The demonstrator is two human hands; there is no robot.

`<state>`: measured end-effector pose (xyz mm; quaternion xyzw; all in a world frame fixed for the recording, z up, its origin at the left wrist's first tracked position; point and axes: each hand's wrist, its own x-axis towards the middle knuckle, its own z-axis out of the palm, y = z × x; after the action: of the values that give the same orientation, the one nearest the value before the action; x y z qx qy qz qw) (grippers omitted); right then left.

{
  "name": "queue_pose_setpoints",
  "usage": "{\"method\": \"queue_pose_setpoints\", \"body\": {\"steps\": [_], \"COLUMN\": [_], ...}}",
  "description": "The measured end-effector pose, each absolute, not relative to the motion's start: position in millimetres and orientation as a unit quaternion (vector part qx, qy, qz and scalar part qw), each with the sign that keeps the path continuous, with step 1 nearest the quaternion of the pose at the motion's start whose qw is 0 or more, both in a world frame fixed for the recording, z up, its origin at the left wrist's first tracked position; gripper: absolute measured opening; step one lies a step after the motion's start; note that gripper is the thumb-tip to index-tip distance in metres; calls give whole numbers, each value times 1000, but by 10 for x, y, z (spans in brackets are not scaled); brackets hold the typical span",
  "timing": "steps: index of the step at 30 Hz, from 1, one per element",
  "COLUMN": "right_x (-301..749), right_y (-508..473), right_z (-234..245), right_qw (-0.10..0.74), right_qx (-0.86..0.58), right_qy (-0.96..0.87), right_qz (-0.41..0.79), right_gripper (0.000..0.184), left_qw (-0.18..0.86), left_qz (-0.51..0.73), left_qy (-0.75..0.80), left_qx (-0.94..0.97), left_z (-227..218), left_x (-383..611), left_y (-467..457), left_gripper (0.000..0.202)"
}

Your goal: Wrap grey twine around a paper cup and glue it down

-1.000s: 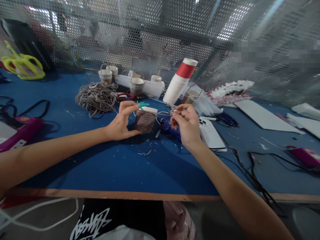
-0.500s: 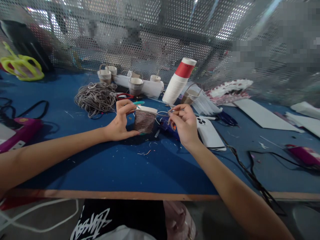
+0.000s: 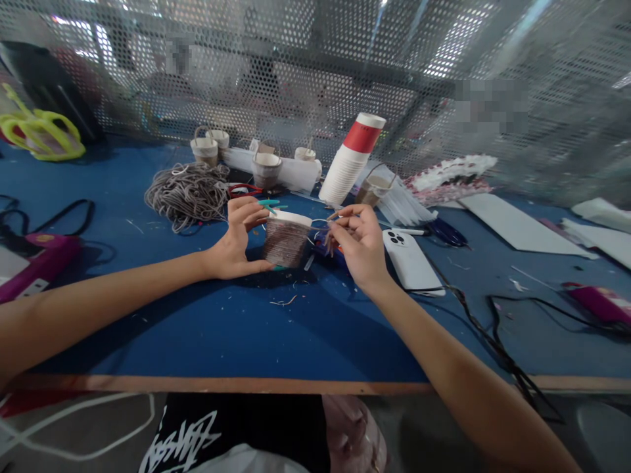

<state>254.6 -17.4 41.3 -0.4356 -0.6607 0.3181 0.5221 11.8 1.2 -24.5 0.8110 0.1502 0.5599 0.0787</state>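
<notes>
A paper cup [image 3: 286, 242] wrapped in grey-brown cord stands tilted a little in my left hand [image 3: 237, 243]. The fingers, with long teal nails, are at its white rim and the thumb is at its base. To the right of the cup, my right hand [image 3: 362, 246] pinches a thin cord [image 3: 321, 228] that runs to the upper wrapped part. A blue tool [image 3: 335, 253], partly covered by my right hand, lies behind it. The heap of grey cord [image 3: 187, 194] rests to the left, beyond my left hand.
Small cord-wrapped cups with handles [image 3: 267, 169] stand at the back, near a leaning stack of white cups [image 3: 345, 167]. Right of my hand lie a white phone [image 3: 413, 261] and black cables [image 3: 463, 302]. Red-handled pliers [image 3: 245, 190] lie behind the cup. A perforated metal screen [image 3: 305, 79] rises behind.
The cup has tipped and turned slightly in my left hand. My right hand has shifted a little left, closer to the cup, with the cord still pinched.
</notes>
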Motion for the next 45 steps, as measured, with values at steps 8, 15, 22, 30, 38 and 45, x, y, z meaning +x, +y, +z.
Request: {"method": "queue_pose_setpoints", "body": {"steps": [8, 15, 22, 30, 38, 45], "right_x": [2522, 2517, 2499, 2665, 2718, 2621], "right_y": [-180, -177, -212, -183, -98, -281], "right_z": [391, 355, 363, 397, 271, 342], "right_qw": [524, 507, 462, 482, 508, 415], "right_qx": [-436, -438, -438, -495, -407, -230], "right_qy": [-657, -674, -706, -694, -747, -878], "right_qz": [323, 312, 311, 202, 136, 70], "right_gripper": [24, 25, 28, 24, 48, 67], "left_qw": [86, 90, 166, 212, 250, 281], "left_qz": [580, 582, 581, 652, 590, 526], "left_qy": [130, 133, 142, 177, 206, 199], "left_qx": [799, 797, 784, 706, 739, 778], "left_z": [-250, -250, -266, -344, -270, -207], "left_x": [123, 131, 114, 59, 86, 64], "left_y": [23, 4, 62, 280, 92, 59], "left_gripper": [95, 93, 91, 88, 105, 106]}}
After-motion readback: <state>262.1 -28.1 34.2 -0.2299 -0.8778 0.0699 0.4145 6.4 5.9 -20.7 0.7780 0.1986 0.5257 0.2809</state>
